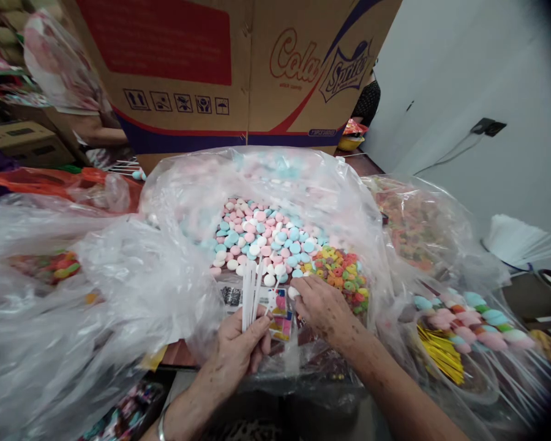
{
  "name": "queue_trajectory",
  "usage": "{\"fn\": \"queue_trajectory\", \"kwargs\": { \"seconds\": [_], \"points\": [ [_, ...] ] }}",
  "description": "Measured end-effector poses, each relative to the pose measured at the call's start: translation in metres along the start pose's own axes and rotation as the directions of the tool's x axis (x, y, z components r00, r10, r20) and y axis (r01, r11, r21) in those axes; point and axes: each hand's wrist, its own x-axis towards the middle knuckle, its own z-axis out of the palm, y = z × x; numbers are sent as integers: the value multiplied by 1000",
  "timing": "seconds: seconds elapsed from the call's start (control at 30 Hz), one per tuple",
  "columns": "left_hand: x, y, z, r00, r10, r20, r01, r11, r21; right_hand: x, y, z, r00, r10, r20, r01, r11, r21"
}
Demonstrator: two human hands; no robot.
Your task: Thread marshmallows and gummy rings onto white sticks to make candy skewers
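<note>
My left hand (241, 349) is closed around a bundle of white sticks (251, 291) that point up toward an open clear plastic bag (183, 202). That bag holds several pink, blue and white round candies (261, 236). My right hand (319, 306) is curled at the edge of the candies, its fingertips pinching a white candy (294, 292). Just beyond the right hand lies a heap of small multicoloured ring candies (344, 275).
A large Cola and Sprite cardboard box (229, 73) stands behind the bag. At the right lie finished candy skewers (472, 321), yellow twist ties (438, 352) and another candy bag (413, 223). Crumpled plastic bags (73, 306) fill the left. A person's arm (96, 125) shows at the back left.
</note>
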Motion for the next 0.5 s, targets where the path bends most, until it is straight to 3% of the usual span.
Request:
{"fn": "queue_trajectory", "kwargs": {
  "seconds": [0.37, 0.5],
  "points": [
    [0, -2, -2, 1000, 19, 11, -19, 999, 33, -8, 1, 13, 989, -56, -137, 49, 997, -51],
    [-1, -2, 0, 1000, 15, -2, -15, 999, 49, -7, 3, 11, 990, -62, -124, 56, 997, -46]
  ]
}}
